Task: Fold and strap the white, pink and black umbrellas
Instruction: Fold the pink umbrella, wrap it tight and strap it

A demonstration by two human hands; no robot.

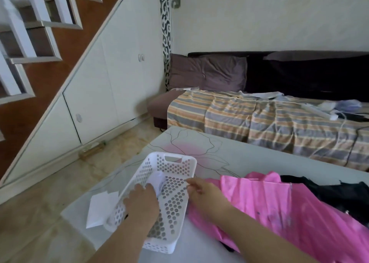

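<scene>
Left hand (142, 201): inside the white perforated basket (171, 203), fingers curled down over a white bundle (157, 182) lying on the basket floor, apparently the folded white umbrella, though only a small part shows; whether the fingers truly clamp it or merely rest on it cannot be told. Right hand (201, 192): fingertips at the basket's right rim, seemingly pinching or steadying it; grip not certain through the blur. Step in hand, by judgement: seating the white item in the basket. Done well, the right hand keeps the tilted basket from sliding while the left presses the bundle flat along the floor and lets go cleanly. Pink umbrella (279, 207): spread loose and unstrapped on the table just beside the basket, its fabric touching the basket's right side. Black umbrella (329, 191): also loose, behind the pink one. Both still to be folded. White paper (100, 207): partly under the basket's left edge. Table (249, 159): pale top with floral line drawing. Obstruction: pink fabric crowds the basket and could snag the right wrist. Striped sofa cover (259, 119) beyond, with cables.
</scene>
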